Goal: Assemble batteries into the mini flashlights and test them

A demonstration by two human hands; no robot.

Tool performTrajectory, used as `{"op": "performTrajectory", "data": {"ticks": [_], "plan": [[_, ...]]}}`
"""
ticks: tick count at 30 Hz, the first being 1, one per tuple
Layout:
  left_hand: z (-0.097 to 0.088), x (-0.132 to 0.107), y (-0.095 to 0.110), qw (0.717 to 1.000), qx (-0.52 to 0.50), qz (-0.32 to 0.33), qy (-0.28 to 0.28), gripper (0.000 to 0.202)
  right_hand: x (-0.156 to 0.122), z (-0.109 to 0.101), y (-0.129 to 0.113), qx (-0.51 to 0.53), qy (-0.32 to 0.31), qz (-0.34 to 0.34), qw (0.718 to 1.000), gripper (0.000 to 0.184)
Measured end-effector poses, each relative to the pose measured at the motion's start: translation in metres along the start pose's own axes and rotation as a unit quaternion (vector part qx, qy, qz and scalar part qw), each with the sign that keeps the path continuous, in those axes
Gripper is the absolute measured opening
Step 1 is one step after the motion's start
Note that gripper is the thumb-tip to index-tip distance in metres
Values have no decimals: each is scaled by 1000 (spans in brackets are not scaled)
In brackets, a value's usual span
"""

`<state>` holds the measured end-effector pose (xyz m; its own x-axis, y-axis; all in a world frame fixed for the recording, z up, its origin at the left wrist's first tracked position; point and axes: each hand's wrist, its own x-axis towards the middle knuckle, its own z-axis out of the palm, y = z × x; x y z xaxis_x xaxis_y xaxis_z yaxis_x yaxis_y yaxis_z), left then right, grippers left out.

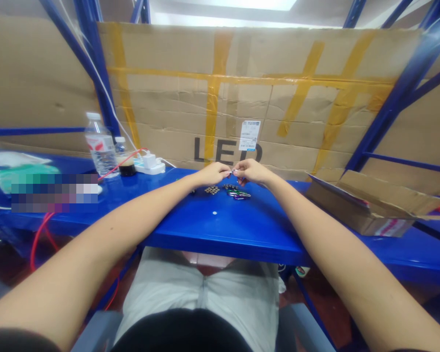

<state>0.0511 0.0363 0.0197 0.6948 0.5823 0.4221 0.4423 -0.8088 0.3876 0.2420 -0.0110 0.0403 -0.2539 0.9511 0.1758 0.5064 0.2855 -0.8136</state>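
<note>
My left hand (215,173) and my right hand (252,171) meet over the far part of the blue table (227,222). Fingertips of both are pinched around one small shiny piece (233,171), too small to name. Just below the hands lies a cluster of small brass-coloured round parts (212,190). Beside it sits a group of small dark and silvery parts (230,187). In front of that are several slim shiny pieces (239,194) in green, silver and purple. A few more small bits near my left wrist are partly hidden by it.
A water bottle (99,146), a smaller bottle of dark liquid (125,159) and a white power strip (151,167) stand at the left. An open cardboard box (363,208) is on the right. Behind rises a large taped cardboard panel (168,112). Red cables (40,234) hang at left.
</note>
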Motion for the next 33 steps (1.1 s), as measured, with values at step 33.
{"op": "performTrajectory", "data": {"ticks": [33], "plan": [[-1,-4,-38,949,293,54,-100,32,11,-3,17,-233,116,-117,958,13]]}}
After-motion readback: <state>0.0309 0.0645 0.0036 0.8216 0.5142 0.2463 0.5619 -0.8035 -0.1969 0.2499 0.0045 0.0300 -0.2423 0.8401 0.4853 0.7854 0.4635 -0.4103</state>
